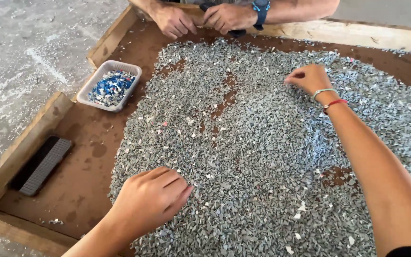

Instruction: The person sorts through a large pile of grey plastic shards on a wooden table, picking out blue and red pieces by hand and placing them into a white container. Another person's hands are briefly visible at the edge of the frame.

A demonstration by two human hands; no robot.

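A person's left hand (151, 200) lies flat, fingers together, on grey plastic flakes (253, 157); the right hand (308, 78) pinches flakes, grip pressed together, on the wood-rimmed bench (79, 181).

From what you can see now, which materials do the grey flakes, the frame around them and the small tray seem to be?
Grey flakes: probably shredded hard plastic, matte, with sharp angular edges. Frame: raw unpainted wood, with visible grain and knots. Small tray: likely thin moulded plastic, pale and smooth, with rounded corners; it holds blue and white chips. Left hand and right hand rest on the flakes.

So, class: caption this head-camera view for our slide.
Left hand and right hand on grey plastic flakes in wooden tray.
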